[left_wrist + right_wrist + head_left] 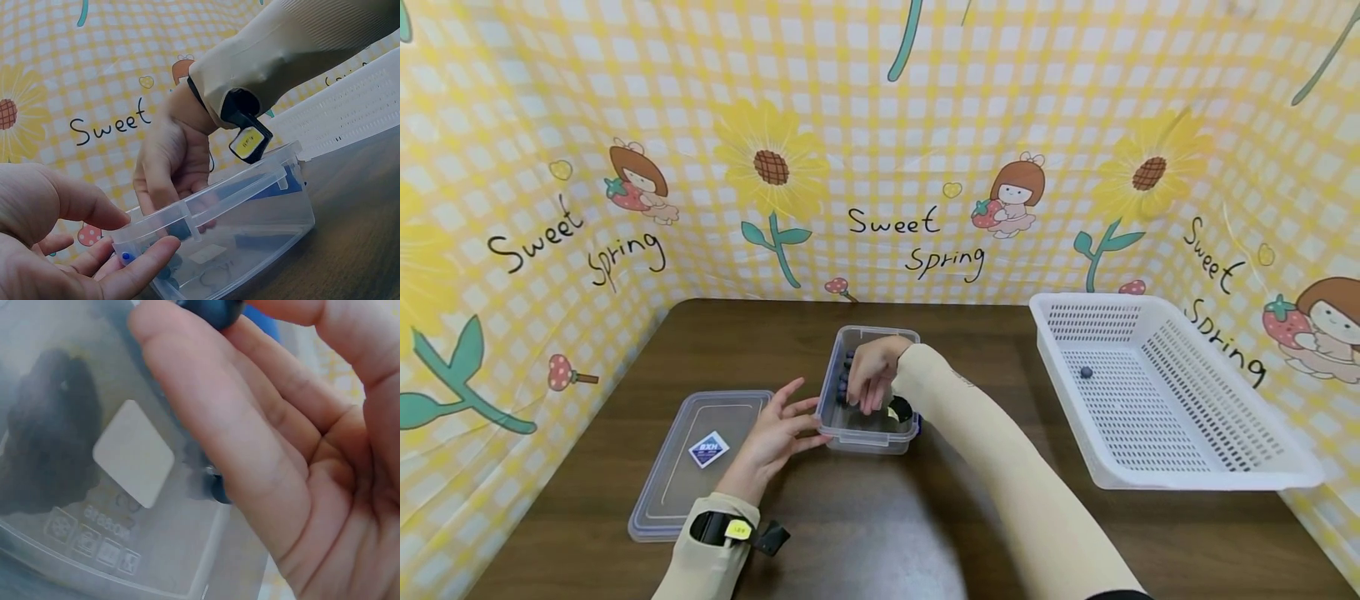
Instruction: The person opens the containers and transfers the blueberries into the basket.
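A clear plastic container [868,437] stands in the middle of the table, with several blueberries [842,387] along its left side. My right hand [874,371] reaches down into it from above. In the right wrist view, a blueberry [215,309] is pinched between the thumb and fingertips, over the container's bottom [162,550]. At the container's near left corner, my left hand [782,435] has its fingers spread and nearly straight. Its thumb and fingertips [165,247] touch the walls on either side of that corner.
A clear lid [688,492] with a blue and white label lies flat on the left, partly behind my left forearm. To the right stands a white perforated basket [1210,481] holding one blueberry [1086,372]. A yellow checked cloth [880,150] hangs behind the table.
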Tool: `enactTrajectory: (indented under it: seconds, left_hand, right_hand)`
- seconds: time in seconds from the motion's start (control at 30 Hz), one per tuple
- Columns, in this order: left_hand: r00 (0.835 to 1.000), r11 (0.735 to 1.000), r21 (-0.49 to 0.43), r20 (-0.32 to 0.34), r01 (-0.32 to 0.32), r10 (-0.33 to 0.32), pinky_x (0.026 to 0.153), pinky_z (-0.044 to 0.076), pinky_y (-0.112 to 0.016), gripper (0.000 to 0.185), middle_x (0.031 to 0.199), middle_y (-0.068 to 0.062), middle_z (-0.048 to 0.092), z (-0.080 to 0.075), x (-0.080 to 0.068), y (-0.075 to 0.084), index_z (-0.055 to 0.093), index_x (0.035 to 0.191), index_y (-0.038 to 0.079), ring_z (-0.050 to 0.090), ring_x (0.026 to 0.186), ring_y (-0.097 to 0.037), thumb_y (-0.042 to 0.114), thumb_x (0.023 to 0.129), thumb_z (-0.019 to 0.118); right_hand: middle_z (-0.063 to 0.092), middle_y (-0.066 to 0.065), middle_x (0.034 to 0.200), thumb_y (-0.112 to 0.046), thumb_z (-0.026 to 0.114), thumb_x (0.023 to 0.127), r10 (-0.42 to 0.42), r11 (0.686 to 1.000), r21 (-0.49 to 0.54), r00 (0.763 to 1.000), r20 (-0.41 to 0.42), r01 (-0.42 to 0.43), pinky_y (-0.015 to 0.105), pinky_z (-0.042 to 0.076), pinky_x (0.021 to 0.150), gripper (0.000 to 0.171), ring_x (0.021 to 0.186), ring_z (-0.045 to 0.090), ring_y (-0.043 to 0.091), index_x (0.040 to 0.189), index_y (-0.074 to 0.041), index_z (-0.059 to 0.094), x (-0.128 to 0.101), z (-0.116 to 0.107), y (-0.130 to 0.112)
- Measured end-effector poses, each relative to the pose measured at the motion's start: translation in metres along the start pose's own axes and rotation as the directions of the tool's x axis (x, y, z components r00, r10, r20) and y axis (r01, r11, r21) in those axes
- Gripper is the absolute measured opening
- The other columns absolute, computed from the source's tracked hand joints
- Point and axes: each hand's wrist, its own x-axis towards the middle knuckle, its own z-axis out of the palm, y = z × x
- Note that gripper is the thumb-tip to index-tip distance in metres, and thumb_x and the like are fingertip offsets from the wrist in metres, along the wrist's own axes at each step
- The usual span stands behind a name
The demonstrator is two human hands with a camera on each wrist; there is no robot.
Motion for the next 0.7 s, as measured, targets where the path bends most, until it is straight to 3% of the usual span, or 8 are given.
enactTrajectory:
  seconds: [0.23,0.53,0.7]
  left_hand:
    - [1.0,1.0,-0.013,0.007,-0.009,0.009,0.079,0.06,-0.043,0.082,0.139,-0.029,0.035,0.0,0.001,-0.002,0.006,0.158,0.005,0.063,0.085,-0.018,-0.018,0.091,0.047]
    - [1.0,1.0,-0.015,0.004,-0.017,0.017,0.08,0.059,-0.044,0.081,0.14,-0.031,0.035,0.0,0.0,-0.002,0.006,0.158,0.004,0.064,0.084,-0.016,-0.018,0.091,0.047]
    - [1.0,0.999,-0.029,0.004,-0.015,0.015,0.081,0.059,-0.045,0.081,0.14,-0.03,0.034,0.001,-0.001,-0.002,0.006,0.158,0.005,0.063,0.083,-0.015,-0.017,0.092,0.047]
  right_hand:
    - [0.071,0.018,0.082,0.0,0.066,0.089,-0.081,0.995,0.052,0.994,-0.076,0.085,0.033,0.061,0.071,0.022,0.068,0.07,0.021,0.108,0.011,0.07,-0.01,-0.013,0.003]
    - [0.071,0.017,0.081,-0.003,0.067,0.087,-0.128,0.985,0.099,0.981,-0.149,0.144,0.035,0.061,0.073,0.02,0.069,0.071,0.021,0.102,0.01,0.071,-0.023,-0.029,0.007]
    - [0.07,0.015,0.078,-0.002,0.063,0.09,-0.133,0.977,0.138,0.972,-0.193,0.162,0.031,0.061,0.069,0.032,0.066,0.07,0.02,0.118,0.015,0.064,-0.038,-0.038,0.007]
